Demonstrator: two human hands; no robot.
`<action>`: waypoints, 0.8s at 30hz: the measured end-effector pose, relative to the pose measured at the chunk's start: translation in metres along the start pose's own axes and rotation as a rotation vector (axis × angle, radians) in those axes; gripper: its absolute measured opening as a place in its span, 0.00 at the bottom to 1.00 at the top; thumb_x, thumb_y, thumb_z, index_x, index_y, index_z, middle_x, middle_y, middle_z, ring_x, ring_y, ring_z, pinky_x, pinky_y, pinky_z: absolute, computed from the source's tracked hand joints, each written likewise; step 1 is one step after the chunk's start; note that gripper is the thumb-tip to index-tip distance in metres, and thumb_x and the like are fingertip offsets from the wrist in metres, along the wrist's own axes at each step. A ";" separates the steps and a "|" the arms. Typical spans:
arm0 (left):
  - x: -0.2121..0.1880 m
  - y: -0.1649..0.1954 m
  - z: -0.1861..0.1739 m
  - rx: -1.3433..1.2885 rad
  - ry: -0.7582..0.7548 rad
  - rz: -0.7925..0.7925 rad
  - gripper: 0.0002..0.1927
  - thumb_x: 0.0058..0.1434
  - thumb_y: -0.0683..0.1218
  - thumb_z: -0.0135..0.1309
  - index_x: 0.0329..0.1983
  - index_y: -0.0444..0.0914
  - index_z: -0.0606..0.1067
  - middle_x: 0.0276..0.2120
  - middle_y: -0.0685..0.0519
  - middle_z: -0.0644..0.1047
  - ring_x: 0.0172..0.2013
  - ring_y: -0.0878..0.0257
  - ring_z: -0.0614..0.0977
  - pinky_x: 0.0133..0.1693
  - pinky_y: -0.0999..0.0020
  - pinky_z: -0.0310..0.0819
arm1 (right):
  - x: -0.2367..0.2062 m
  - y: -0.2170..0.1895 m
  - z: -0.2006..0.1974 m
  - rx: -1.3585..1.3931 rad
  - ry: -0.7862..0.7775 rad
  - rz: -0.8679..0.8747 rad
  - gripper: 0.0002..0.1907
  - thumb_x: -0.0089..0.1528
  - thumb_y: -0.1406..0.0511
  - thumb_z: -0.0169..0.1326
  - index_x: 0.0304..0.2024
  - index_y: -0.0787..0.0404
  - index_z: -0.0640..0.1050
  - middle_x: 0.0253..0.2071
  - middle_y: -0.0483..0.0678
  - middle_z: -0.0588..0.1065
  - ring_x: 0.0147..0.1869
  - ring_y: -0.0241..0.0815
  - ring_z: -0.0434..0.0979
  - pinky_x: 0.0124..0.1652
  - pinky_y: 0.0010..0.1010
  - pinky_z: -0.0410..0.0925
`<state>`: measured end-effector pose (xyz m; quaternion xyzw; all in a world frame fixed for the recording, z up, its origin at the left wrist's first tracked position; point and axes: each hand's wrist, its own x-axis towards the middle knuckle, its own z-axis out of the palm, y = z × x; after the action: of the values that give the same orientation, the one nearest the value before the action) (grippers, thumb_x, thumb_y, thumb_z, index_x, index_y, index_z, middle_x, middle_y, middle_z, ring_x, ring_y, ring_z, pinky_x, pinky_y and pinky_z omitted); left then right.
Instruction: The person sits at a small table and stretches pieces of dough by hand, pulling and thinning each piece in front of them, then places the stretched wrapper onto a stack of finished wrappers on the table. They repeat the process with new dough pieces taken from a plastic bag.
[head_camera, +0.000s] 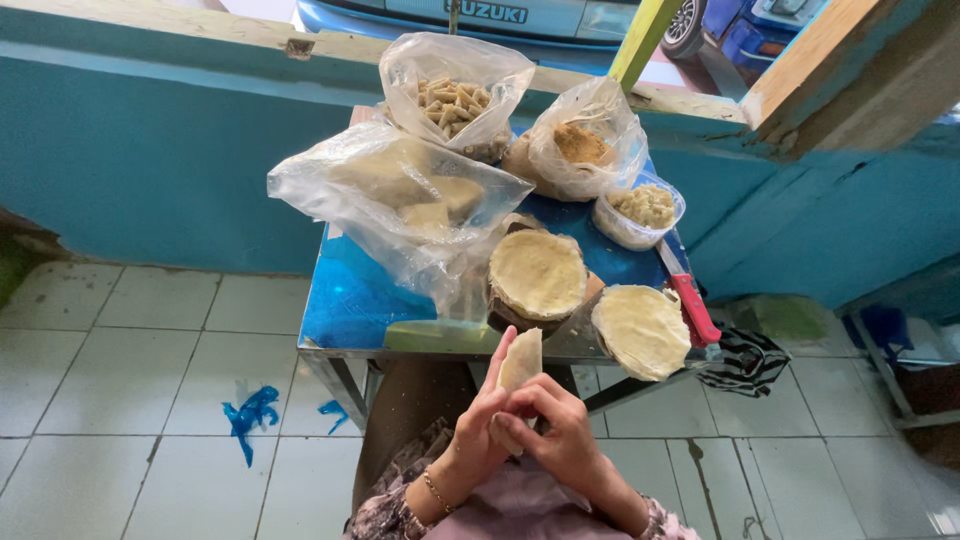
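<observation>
Over the small blue table (350, 300), which is standing against a teal wall (150, 150), we are looking down at a spread of wrappers and fillings. Largest is the crumpled clear bag (400, 195) of pale sheets at the left; behind it, two more bags are sitting open, one of short tan sticks (455, 100), one of orange-brown crumbs (582, 145). A round tub (642, 208) of pale filling is resting to the right, a red-handled knife (690, 305) is lying along the table's right edge, and two stacks of round wrappers, one mid-table (538, 275) and one (640, 330) overhanging the front edge, are waiting near us.

Below the table's front edge, over our lap, we are holding a folded wrapper (522, 360) upright between both hands. We are judging it to be light, thin and limp, likely to tear or unfold if pulled, so it is best pinched gently along the folded lower edge rather than at the loose top.

Our left hand (478, 425) is curling partly closed, fingers extended up along the wrapper's left side and backing it. Our right hand (560, 430) is curling tighter, fingertips pinching the lower part. Both wrists are bending inward, nearly touching, palms facing each other.
</observation>
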<state>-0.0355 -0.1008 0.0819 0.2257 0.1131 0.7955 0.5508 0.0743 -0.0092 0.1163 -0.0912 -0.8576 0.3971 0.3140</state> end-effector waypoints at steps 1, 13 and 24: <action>0.001 0.001 0.000 0.015 0.016 -0.010 0.45 0.64 0.50 0.49 0.82 0.46 0.43 0.72 0.46 0.59 0.65 0.57 0.67 0.65 0.63 0.61 | -0.002 0.001 0.001 -0.010 0.019 -0.054 0.07 0.58 0.70 0.64 0.37 0.63 0.79 0.36 0.46 0.76 0.34 0.38 0.79 0.33 0.27 0.73; 0.007 -0.015 -0.003 0.121 0.139 -0.041 0.28 0.73 0.46 0.37 0.73 0.27 0.60 0.70 0.42 0.66 0.69 0.57 0.66 0.68 0.65 0.57 | -0.024 0.060 0.006 0.554 0.098 0.406 0.02 0.66 0.71 0.55 0.40 0.65 0.76 0.34 0.41 0.74 0.36 0.27 0.72 0.35 0.20 0.68; 0.006 -0.007 0.006 0.056 0.125 -0.060 0.30 0.74 0.51 0.33 0.76 0.32 0.59 0.70 0.46 0.65 0.66 0.58 0.66 0.66 0.65 0.57 | -0.014 0.057 0.002 0.472 0.067 0.494 0.05 0.65 0.68 0.57 0.39 0.65 0.78 0.28 0.41 0.74 0.30 0.27 0.71 0.29 0.21 0.66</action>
<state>-0.0286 -0.0934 0.0858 0.1875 0.1758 0.7878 0.5598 0.0789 0.0212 0.0665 -0.2339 -0.6834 0.6453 0.2487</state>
